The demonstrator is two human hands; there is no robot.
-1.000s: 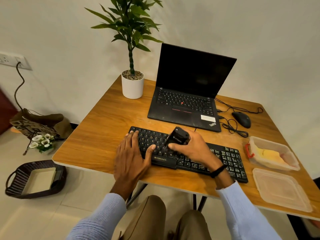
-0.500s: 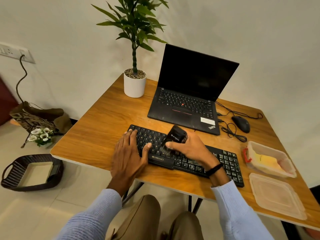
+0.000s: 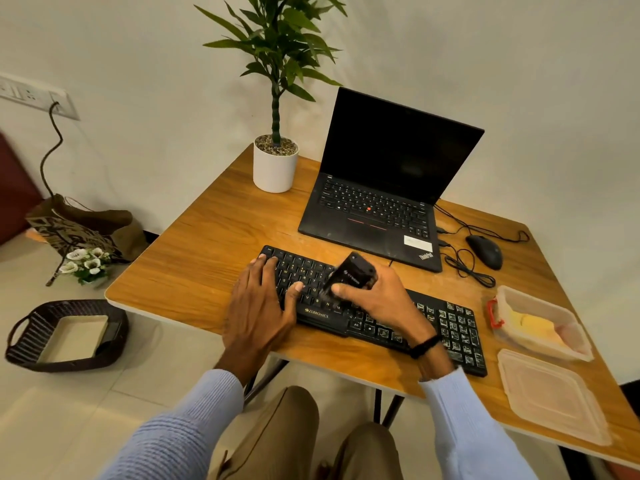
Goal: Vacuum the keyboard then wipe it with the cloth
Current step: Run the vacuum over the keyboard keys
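Observation:
A black keyboard (image 3: 446, 323) lies across the near part of the wooden desk (image 3: 207, 258). My right hand (image 3: 381, 301) grips a small black handheld vacuum (image 3: 351, 275), tilted with its lower end down on the keys left of the keyboard's middle. My left hand (image 3: 258, 306) lies flat on the keyboard's left end, fingers spread and thumb on the keys, holding it down. A yellow cloth (image 3: 533, 327) lies inside an open clear plastic container (image 3: 561, 311) at the right of the desk.
An open black laptop (image 3: 381, 188) stands behind the keyboard, with a potted plant (image 3: 275, 168) to its left and a mouse (image 3: 485, 251) with loose cable to its right. The container's lid (image 3: 554, 396) lies near the front right edge. A dark basket (image 3: 65, 334) sits on the floor.
My right hand has slid the vacuum slightly left and toward the keyboard's front row. My left hand has stayed on the left end. The view has shifted a little.

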